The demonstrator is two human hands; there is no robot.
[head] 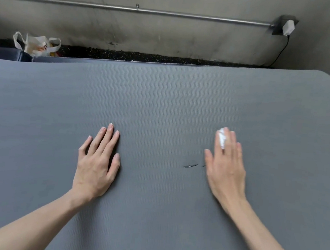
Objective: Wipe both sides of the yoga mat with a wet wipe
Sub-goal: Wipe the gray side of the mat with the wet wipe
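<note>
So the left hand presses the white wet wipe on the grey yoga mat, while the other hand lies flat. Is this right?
Not quite: the head view shows the right hand pressing the white wet wipe on the grey yoga mat; the left hand lies flat.

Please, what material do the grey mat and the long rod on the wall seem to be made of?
The grey yoga mat looks like soft matte foam or rubber: fine wavy ribbing covers it, and a small tear shows near the right hand. The thin wall rod looks like bare metal, judging by its dull silver sheen.
</note>
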